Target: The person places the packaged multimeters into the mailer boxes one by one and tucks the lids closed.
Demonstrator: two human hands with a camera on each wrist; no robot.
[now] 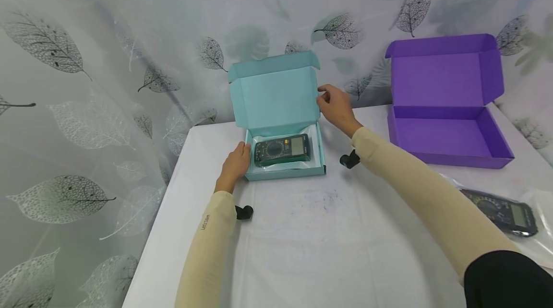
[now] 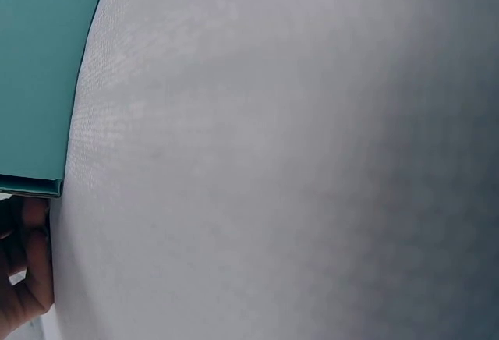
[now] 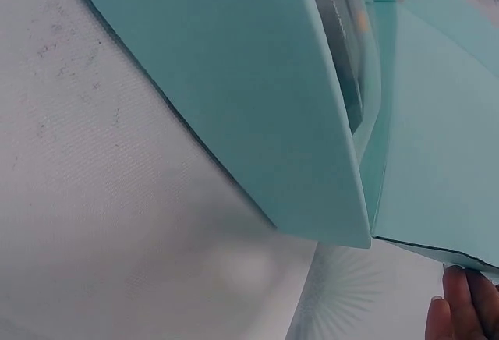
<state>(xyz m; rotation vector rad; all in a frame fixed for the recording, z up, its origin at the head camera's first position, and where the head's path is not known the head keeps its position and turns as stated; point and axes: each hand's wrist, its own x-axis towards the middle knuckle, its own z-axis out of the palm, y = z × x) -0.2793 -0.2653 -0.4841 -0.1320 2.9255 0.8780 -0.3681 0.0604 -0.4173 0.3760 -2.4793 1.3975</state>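
Observation:
A teal cardboard box [image 1: 285, 172] stands on the table with its lid [image 1: 276, 99] raised. Inside lies a dark multimeter [image 1: 282, 149] with a green lower edge, in clear plastic wrap. At the box's left wall, my left hand [image 1: 235, 163] grips the side, its fingertips at the rim; the left wrist view shows bent fingers [image 2: 35, 266] by a box corner. My right hand [image 1: 338, 108] holds the right edge of the raised lid between thumb and index finger. In the right wrist view, fingertips [image 3: 460, 301] touch that lid edge from below.
On the right, a purple box [image 1: 449, 158] stands with its lid up. A second multimeter [image 1: 501, 212] in clear plastic lies in front of it, partly behind my right sleeve. Behind the white table [image 1: 311, 250] hangs a leaf-patterned curtain [image 1: 276, 15].

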